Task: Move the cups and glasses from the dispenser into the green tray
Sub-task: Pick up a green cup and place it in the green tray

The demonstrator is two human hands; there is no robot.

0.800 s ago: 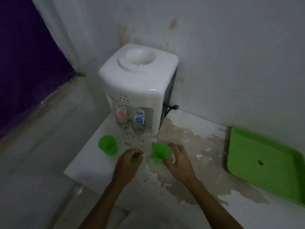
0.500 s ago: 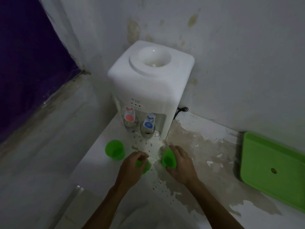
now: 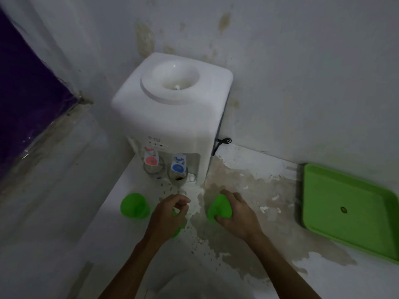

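A white water dispenser [image 3: 172, 104] stands against the wall, with a clear glass [image 3: 153, 167] under its red tap and another glass [image 3: 178, 176] under its blue tap. Three green cups sit on the white counter in front of it. My left hand [image 3: 167, 214] is closed over the middle green cup [image 3: 177, 230], which is mostly hidden. My right hand [image 3: 236, 214] grips the right green cup [image 3: 219, 207], which is tilted. The left green cup [image 3: 135, 205] stands alone. The green tray [image 3: 349, 210] lies empty at the right.
The counter [image 3: 269, 212] surface is stained and flaking around the cups. A black cable [image 3: 222, 141] hangs behind the dispenser. The counter's left edge drops to a lower tiled ledge [image 3: 54, 190]. A purple panel [image 3: 28, 83] fills the far left.
Both hands have closed tighter on their cups, and the right cup now tilts. The camera has moved closer and shifted its view leftward, so the tray sits nearer the right edge.
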